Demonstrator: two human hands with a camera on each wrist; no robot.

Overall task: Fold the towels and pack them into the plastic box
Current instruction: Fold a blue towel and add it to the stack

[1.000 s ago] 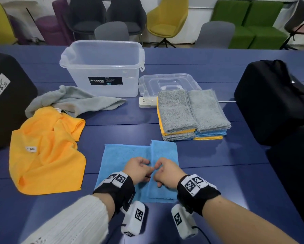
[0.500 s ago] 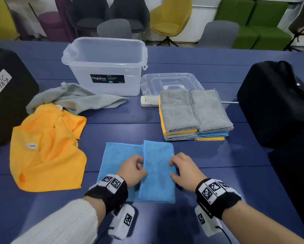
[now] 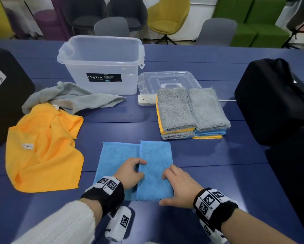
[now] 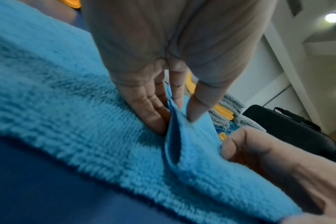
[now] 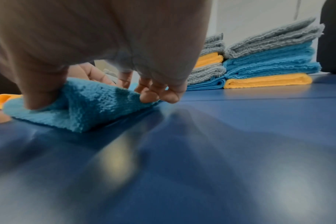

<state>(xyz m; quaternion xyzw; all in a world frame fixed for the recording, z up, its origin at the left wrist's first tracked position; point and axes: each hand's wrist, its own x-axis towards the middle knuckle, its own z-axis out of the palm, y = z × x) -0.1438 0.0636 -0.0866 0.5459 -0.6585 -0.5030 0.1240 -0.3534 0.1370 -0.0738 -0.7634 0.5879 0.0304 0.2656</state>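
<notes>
A blue towel [image 3: 154,155] lies flat on the blue table [image 3: 209,155] in front of me, its right part folded over onto the middle. My left hand [image 3: 139,167] pinches the left edge of that flap; in the left wrist view the flap's edge stands up between the fingers [image 4: 146,112]. My right hand [image 3: 172,184] holds the towel's folded right side, thumb [image 5: 38,100] on top and fingertips [image 5: 157,95] curled at its edge. The clear plastic box [image 3: 100,67] stands open and empty at the back.
Two stacks of folded grey, orange and blue towels [image 3: 191,110] sit right of centre, with the box's lid [image 3: 168,80] behind them. A loose orange towel [image 3: 42,147] and a crumpled grey towel [image 3: 72,97] lie at the left. Black bags [image 3: 274,103] flank the table on both sides.
Both hands were together at the middle of the blue towel; they have spread apart, the right one sliding to the towel's right edge. The folded flap now lies wider and flatter.
</notes>
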